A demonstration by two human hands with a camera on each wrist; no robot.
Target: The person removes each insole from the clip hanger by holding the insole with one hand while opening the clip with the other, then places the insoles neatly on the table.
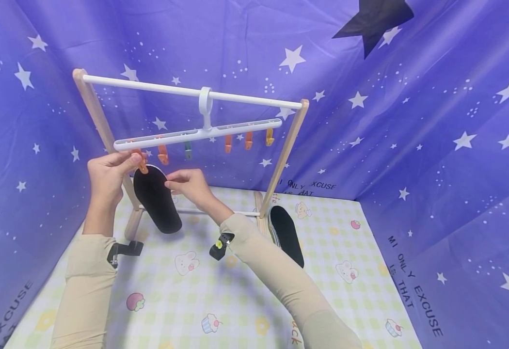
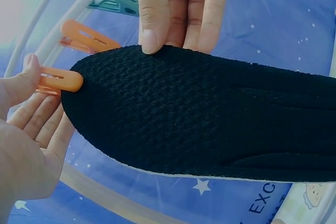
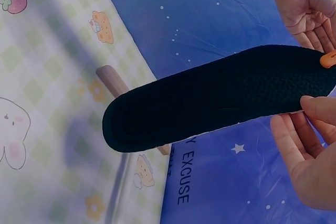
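A black insole (image 1: pixel 157 203) hangs at the left end of the white clip hanger (image 1: pixel 232 129), its toe end up. My left hand (image 1: pixel 106 179) pinches the orange clothes peg (image 2: pixel 60 79) between thumb and fingers, and the peg's tip overlaps the insole's toe edge. From the other side, my right hand (image 1: pixel 193 186) grips the insole's side edge, thumb on the black face and fingers behind, as the right wrist view shows. The insole's heel end points down over the table.
The hanger hooks onto a white rod (image 1: pixel 150 85) of a wooden rack. Several other pegs hang along it, including a green peg (image 1: pixel 188 150) and a yellow peg (image 1: pixel 269 137). Another black insole (image 1: pixel 287 237) leans by the rack's right foot. Purple star-printed curtains surround the checked table (image 1: pixel 324 291).
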